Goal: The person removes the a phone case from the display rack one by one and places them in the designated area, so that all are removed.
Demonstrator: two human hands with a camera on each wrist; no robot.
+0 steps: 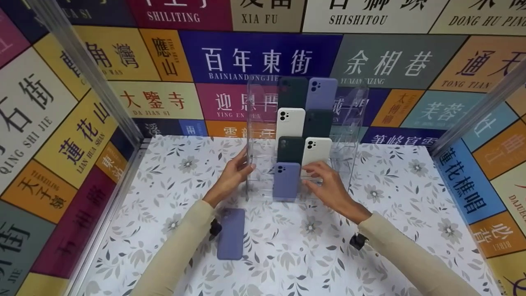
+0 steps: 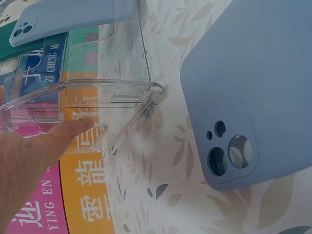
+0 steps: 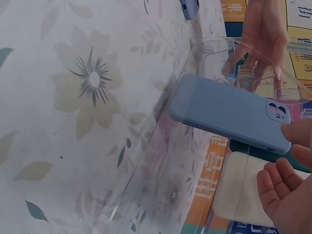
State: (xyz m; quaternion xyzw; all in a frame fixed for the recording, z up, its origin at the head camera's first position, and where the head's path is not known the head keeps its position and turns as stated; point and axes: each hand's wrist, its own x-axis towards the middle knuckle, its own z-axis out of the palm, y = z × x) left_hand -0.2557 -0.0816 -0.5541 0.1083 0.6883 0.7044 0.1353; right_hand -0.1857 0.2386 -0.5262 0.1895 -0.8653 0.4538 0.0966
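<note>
Nearest me, below and left of centre in the head view, a loose, matte lavender-blue phone case [image 1: 231,234] lies flat on the white flower-printed tabletop [image 1: 279,255], just beside the left wrist and well apart from the right hand; neither hand has hold of it. Beyond it, just below centre, a standing lavender-blue phone case [image 1: 286,183] leans on the lowest tier of a clear acrylic display stand [image 1: 351,135]. Right beside it my right hand [image 1: 328,185] has its fingers parted and loosely bent, gripping nothing; whether a fingertip touches the case, I can't tell. I take this step to be settling that case; the next move calls for drawing clear gently, then fetching the loose one. Left of centre, my left hand [image 1: 232,174] grips the stand's side panel between thumb and fingers, likely bracing it. Higher up, a dark green phone case [image 1: 289,149] and a cream-white phone case [image 1: 317,150] share the next tier.
</note>
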